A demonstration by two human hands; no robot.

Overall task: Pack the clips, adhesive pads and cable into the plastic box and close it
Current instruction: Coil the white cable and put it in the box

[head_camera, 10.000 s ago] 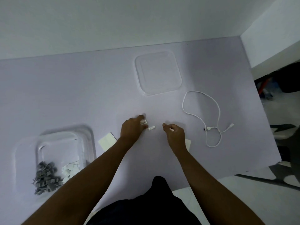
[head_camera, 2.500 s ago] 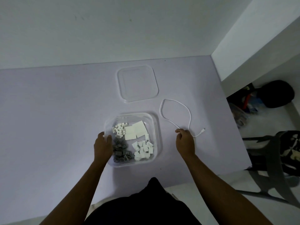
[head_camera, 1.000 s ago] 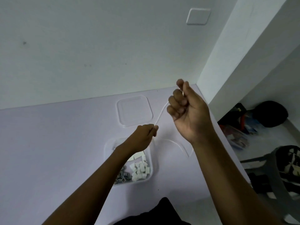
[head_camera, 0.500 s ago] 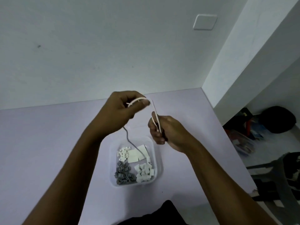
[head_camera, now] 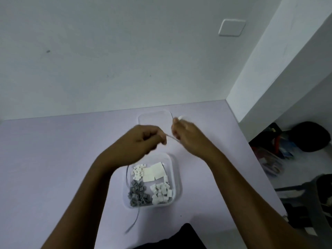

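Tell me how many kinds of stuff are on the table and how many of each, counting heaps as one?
Boxes: 1
Lids: 1
Cables: 1
Grey clip heaps: 1
White clip heaps: 1
Pad heaps: 1
Flat white sheet stacks: 1
Total: 7

A plain room — lilac table (head_camera: 53, 159), white wall (head_camera: 125, 60), wall switch (head_camera: 232, 27).

My hands raised above the clear open plastic box (head_camera: 177, 178), its top unblocked, bare lilac table (head_camera: 53, 159) wide open left of it, transparent square lid (head_camera: 154, 119) lying behind it, white wall beyond.
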